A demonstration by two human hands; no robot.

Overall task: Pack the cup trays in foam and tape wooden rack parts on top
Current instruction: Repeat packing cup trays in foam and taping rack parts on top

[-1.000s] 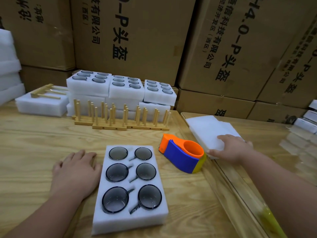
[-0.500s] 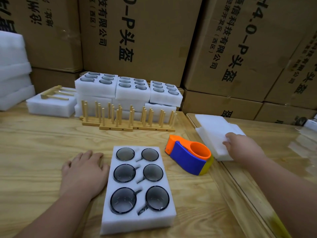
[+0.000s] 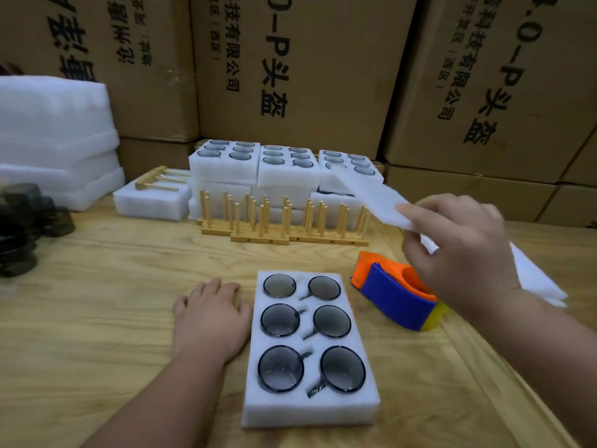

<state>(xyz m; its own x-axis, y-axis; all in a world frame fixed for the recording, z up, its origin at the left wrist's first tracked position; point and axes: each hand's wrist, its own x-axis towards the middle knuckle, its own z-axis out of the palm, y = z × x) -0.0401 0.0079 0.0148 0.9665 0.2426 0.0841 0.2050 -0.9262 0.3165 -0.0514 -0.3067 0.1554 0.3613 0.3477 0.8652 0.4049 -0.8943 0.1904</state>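
Currently, right hand [image 3: 465,253] fingers are pinching a foam sheet [image 3: 368,192] mid-right, above the cup tray [image 3: 310,412]; left hand [image 3: 210,318] is lying flat, released, on the counter [image 3: 97,318]; the sheet is partly hiding rear trays.

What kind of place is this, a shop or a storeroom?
Most likely a packing bench in a warehouse. Printed cardboard cartons are stacked behind the table, foam trays hold glass cups, and a tape dispenser sits ready beside the right hand lifting a foam sheet.
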